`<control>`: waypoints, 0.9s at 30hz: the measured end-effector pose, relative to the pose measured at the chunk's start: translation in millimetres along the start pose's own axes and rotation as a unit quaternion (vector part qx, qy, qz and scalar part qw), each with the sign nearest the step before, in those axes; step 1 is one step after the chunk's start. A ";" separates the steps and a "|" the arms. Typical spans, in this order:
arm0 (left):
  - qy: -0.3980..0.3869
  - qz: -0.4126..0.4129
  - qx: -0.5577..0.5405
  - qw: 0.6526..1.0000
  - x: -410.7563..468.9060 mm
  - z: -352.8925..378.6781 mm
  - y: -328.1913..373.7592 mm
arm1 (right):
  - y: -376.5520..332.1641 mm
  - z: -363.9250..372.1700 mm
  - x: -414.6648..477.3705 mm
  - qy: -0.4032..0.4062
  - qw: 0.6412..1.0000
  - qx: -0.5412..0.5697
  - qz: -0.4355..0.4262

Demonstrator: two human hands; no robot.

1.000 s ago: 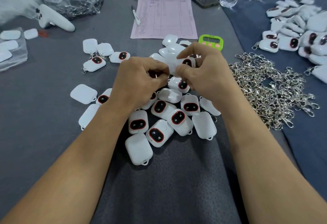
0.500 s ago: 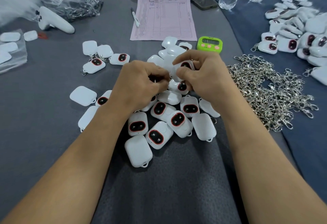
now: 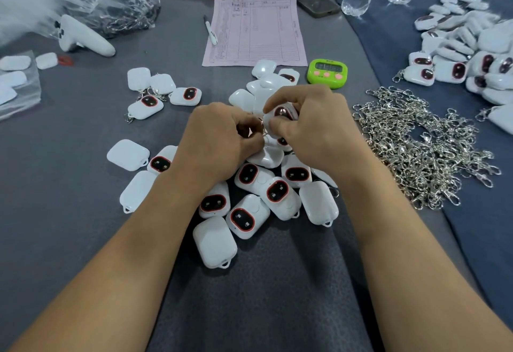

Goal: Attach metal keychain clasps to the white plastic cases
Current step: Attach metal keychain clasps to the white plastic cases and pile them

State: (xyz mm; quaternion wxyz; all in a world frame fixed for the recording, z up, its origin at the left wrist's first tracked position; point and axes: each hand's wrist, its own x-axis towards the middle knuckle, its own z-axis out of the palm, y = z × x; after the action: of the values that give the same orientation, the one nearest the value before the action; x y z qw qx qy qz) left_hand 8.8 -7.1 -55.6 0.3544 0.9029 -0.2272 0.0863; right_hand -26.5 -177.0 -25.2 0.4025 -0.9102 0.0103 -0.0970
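Head view: the right hand (image 3: 313, 129) grips one white case (image 3: 280, 114) between curled fingers and thumb, with the case's dark oval window facing up. The left hand (image 3: 219, 143) is curled tight against it, its fingertips pinching a small metal clasp (image 3: 263, 135) at the near edge of the case; most of the clasp is hidden, so whether it is hooked on cannot be told. Both hands are raised just above the pile of white cases (image 3: 277, 193) lying on the grey cloth (image 3: 55, 185). A heap of loose clasps (image 3: 422, 151) lies to the right of the pile, near the right forearm. Three finished cases (image 3: 145, 107) with clasps lie apart to the left. A green timer (image 3: 327, 71) sits beyond the hands, just beside a pink form (image 3: 255, 26) with a pen (image 3: 210, 31) at its left edge.
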 end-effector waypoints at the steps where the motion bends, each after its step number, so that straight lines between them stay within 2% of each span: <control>1: 0.005 0.000 0.020 1.000 0.0 0.1 1.3 | -1.1 0.6 -0.1 -0.001 1.000 -0.007 -0.004; 5: 0.033 0.001 0.073 0.997 -1.7 0.8 7.8 | -3.0 0.7 -1.2 -0.006 1.000 0.010 0.001; 8: 0.057 -0.004 0.082 0.995 -3.1 1.7 9.7 | -1.1 0.9 -0.4 0.002 0.998 0.056 0.035; 13: 0.119 -0.011 -0.011 0.993 -2.0 0.8 11.3 | 1.4 -1.3 2.0 -0.012 0.960 0.249 0.129; 20: 0.109 -0.015 -0.162 0.981 2.3 -3.2 8.9 | 2.0 -5.9 5.6 -0.043 0.894 0.402 0.191; 23: 0.102 -0.017 -0.195 0.975 3.5 -3.0 8.1 | 3.0 -7.6 6.2 -0.060 0.881 0.426 0.198; 27: 0.100 0.002 -0.193 0.976 3.3 -4.4 7.7 | 3.3 -8.7 5.7 -0.065 0.886 0.420 0.187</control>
State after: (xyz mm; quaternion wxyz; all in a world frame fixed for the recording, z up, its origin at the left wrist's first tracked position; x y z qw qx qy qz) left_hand 8.1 -10.3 -46.8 0.5428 0.8039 -0.2045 0.1314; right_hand -22.3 -186.1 -20.9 0.7575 -0.6415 0.1129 0.0439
